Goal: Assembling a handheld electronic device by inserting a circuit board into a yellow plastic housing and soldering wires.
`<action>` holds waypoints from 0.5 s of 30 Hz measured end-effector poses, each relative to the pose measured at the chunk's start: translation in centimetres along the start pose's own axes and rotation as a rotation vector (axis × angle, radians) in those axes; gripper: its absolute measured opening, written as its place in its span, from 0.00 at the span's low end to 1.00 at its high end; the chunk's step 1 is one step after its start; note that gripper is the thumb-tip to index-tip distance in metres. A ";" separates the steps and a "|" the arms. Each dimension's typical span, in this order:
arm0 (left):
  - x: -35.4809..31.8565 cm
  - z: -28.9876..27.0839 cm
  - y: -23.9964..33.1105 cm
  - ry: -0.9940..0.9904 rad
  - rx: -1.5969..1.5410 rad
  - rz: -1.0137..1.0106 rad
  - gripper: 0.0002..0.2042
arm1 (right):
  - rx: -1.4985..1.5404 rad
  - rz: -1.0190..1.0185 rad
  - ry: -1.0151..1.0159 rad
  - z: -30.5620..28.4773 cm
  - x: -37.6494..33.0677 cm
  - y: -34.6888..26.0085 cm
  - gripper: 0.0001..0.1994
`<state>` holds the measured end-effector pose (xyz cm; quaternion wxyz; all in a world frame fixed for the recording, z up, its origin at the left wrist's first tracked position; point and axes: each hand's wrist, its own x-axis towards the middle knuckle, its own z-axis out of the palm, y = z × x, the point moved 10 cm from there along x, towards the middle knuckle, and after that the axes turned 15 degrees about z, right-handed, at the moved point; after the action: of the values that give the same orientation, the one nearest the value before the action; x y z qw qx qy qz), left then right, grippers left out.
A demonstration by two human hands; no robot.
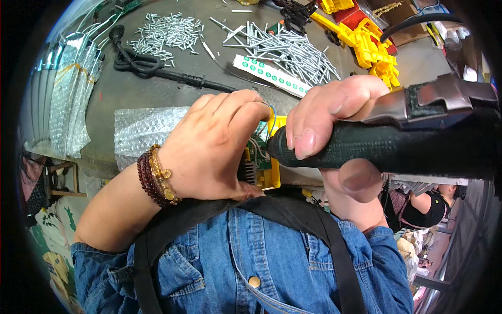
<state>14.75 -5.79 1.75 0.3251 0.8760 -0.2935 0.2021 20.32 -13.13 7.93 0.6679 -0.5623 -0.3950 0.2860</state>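
Note:
My left hand (212, 144) is closed around a yellow plastic housing (275, 178), fingers over its far side and thumb near my body. Inside the housing are a green circuit board (257, 153), thin wires and a dark finned part (247, 171), partly covered by my hand. My right hand (334, 112) grips a thick, dark green cylindrical power tool (366, 145) with a metal lever or clip (418, 104) along its top. The tool's near end covers part of the housing. Its working tip is hidden.
Bubble wrap (144, 133) lies left of the housing. Behind are a knotted black cable (151, 67), piles of short screws (167, 34) and long screws (295, 52), a white strip with green dots (272, 75) and yellow plastic parts (371, 47). Bagged parts (68, 89) lie far left; another person (426, 204) sits right.

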 end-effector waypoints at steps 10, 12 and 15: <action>-0.1 -0.3 0.0 0.019 0.008 -0.005 0.45 | 0.124 0.149 -0.182 0.8 0.9 1.3 0.37; -0.4 0.0 -0.2 0.014 0.039 -0.008 0.45 | 0.113 0.186 -0.283 1.0 1.8 0.8 0.38; -0.2 0.4 -0.3 -0.098 0.087 -0.057 0.48 | 0.200 0.057 -0.376 -1.4 2.7 -2.6 0.36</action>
<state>14.90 -5.83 1.24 0.2773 0.9061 -0.2752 0.1622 22.74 -12.15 10.95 0.6265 -0.4409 -0.4662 0.4425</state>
